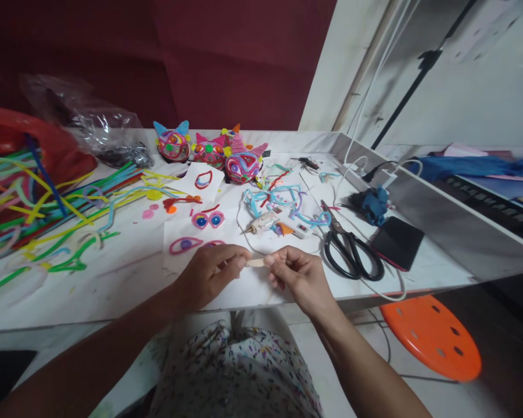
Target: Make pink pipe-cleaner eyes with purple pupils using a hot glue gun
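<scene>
Grip: two bare hands, one pale strip (256, 263) between them, held over the near part of the desk (126, 290).

Left hand (211, 273): thumb and finger pinching the strip's left end.

Right hand (298, 273): thumb and finger pinching its right end; other fingers curled below.

Just beyond the grip, toward the left: paper (174, 229), bearing one pink oval (185, 245) with a purple centre, a second oval (213, 242) partly hidden by the left hand, and a pair of pink-rimmed blue eyes (208, 219).

Directly beyond the grip: glue gun (265, 222), nozzle pointing left; past it, a tangle of light-blue stems (255, 203).

Farther beyond, slightly left: card (192, 180) with a red and blue loop; behind it, four eared heads (243, 165) in a cluster, many-coloured.

Left of the grip, well apart: loose coloured stems (47, 215) in a heap, red bag (65, 148), clear bag (108, 119). Between heap and paper: pink dots (149, 213).

Right of the grip: scissors (342, 230), black handles toward the person; beside them, black box (396, 242); behind that, blue cloth (375, 206).

Below the grip, right, off the desk: orange stool (429, 334).
</scene>
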A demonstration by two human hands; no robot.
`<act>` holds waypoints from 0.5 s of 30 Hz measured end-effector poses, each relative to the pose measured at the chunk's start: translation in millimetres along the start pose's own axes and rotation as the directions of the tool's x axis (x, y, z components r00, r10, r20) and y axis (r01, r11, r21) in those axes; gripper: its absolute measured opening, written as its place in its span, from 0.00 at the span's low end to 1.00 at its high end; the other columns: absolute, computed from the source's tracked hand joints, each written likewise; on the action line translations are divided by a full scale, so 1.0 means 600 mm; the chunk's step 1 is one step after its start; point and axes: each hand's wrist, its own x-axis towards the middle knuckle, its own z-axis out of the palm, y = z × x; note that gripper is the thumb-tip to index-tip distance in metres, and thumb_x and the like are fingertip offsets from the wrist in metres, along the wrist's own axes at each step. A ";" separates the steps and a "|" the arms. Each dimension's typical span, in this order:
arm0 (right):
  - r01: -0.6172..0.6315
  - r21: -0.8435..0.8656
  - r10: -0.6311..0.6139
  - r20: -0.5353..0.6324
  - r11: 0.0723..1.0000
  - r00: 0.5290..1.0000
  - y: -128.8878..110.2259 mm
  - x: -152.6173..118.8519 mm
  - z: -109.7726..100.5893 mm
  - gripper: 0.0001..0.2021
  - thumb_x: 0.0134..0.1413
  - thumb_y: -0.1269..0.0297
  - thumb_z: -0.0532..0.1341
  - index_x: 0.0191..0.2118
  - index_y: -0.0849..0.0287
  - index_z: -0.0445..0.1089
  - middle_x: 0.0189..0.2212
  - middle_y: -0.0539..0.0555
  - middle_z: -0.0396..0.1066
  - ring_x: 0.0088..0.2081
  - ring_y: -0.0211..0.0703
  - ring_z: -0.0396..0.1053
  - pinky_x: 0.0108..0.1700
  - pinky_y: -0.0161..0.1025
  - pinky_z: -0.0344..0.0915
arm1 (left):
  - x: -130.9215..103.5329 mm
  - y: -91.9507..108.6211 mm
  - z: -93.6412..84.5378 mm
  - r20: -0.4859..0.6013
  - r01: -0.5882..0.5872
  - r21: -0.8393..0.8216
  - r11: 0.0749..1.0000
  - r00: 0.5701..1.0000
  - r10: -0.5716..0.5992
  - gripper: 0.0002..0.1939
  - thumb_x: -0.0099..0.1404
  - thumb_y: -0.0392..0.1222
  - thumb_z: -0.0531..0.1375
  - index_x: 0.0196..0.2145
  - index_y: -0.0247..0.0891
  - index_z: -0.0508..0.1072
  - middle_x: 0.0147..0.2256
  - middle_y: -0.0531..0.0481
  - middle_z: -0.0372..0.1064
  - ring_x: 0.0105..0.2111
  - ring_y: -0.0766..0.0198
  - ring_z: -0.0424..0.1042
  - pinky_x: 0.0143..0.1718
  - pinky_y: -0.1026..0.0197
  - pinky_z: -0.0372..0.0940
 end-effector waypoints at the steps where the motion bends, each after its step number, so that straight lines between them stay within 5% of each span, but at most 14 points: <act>1: 0.013 -0.002 -0.013 -0.004 1.000 1.000 0.001 -0.001 0.004 0.21 0.42 0.45 0.73 0.23 0.58 0.72 0.15 0.48 0.69 0.17 0.33 0.61 0.20 0.33 0.57 | 0.002 0.003 0.003 -0.012 0.018 0.003 1.000 1.000 -0.018 0.14 0.68 0.46 0.55 0.38 0.36 0.78 0.27 0.50 0.75 0.27 0.66 0.71 0.29 0.67 0.63; 7: 0.088 -0.058 -0.088 0.012 0.994 0.996 0.007 -0.010 0.017 0.21 0.49 0.43 0.69 0.24 0.57 0.71 0.17 0.48 0.69 0.17 0.35 0.61 0.21 0.34 0.59 | 0.008 0.001 0.014 -0.041 -0.063 0.121 0.991 0.997 0.068 0.14 0.66 0.41 0.54 0.25 0.39 0.74 0.18 0.55 0.66 0.22 0.68 0.66 0.29 0.67 0.59; 10: 0.230 -0.264 -0.220 0.065 0.937 0.973 0.007 0.003 -0.008 0.18 0.59 0.47 0.63 0.28 0.57 0.73 0.21 0.50 0.72 0.23 0.39 0.66 0.27 0.36 0.62 | 0.010 -0.005 0.007 -0.037 -0.044 0.129 0.991 0.998 0.049 0.14 0.65 0.41 0.54 0.25 0.38 0.74 0.18 0.55 0.66 0.21 0.68 0.66 0.28 0.67 0.59; 13: 0.356 -0.676 -0.426 0.069 0.645 0.902 0.000 0.042 -0.051 0.13 0.65 0.58 0.58 0.37 0.58 0.76 0.33 0.56 0.77 0.34 0.45 0.73 0.39 0.40 0.67 | 0.020 -0.007 -0.007 -0.057 0.017 0.096 0.995 0.998 -0.011 0.14 0.65 0.43 0.54 0.25 0.38 0.74 0.17 0.56 0.66 0.20 0.70 0.65 0.25 0.68 0.58; 15: 0.240 -0.916 -0.395 0.100 0.323 0.913 -0.008 0.074 -0.080 0.11 0.65 0.64 0.57 0.43 0.61 0.77 0.43 0.62 0.77 0.45 0.52 0.73 0.48 0.43 0.66 | 0.029 -0.009 -0.018 -0.074 0.062 0.036 0.997 0.996 -0.059 0.13 0.64 0.43 0.55 0.25 0.38 0.74 0.16 0.57 0.65 0.18 0.71 0.63 0.23 0.69 0.57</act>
